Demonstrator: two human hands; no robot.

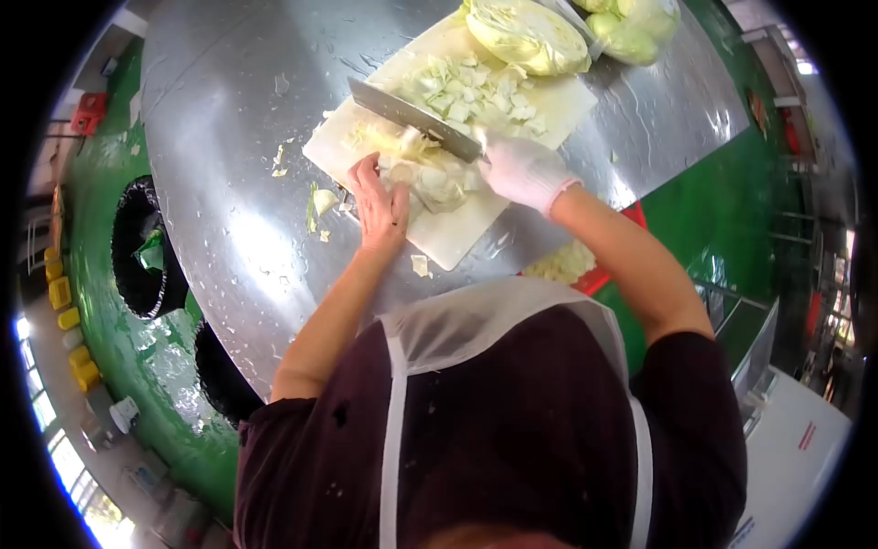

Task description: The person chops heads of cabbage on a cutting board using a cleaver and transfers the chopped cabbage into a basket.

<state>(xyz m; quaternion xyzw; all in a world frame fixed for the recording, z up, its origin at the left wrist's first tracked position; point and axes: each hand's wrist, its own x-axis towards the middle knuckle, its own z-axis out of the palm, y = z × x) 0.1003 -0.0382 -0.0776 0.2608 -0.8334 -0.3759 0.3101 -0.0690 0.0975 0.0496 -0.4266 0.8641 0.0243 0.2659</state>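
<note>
The left hand is bare. It rests against the left end of a cut cabbage piece on a white cutting board. Its fingers are bent and a little spread, and I can't tell how hard they press. The right hand wears a pale glove. Its fingers are closed tight around the handle of a big kitchen knife. The wide blade points to the far left, across the board, next to the cabbage piece. I can't tell if its edge touches the board.

On the far side of the blade, a pile of chopped cabbage lies on the board. Behind the pile, at the far end, sits a big piece of cabbage. More cabbages are at the far right.

The board lies on a wet, shiny metal table. Little cabbage scraps lie left of the board. At the near right, a red crate holds pale cut bits. On the left, two black bins stand on the green floor. The person wears a see-through apron over a dark shirt.
</note>
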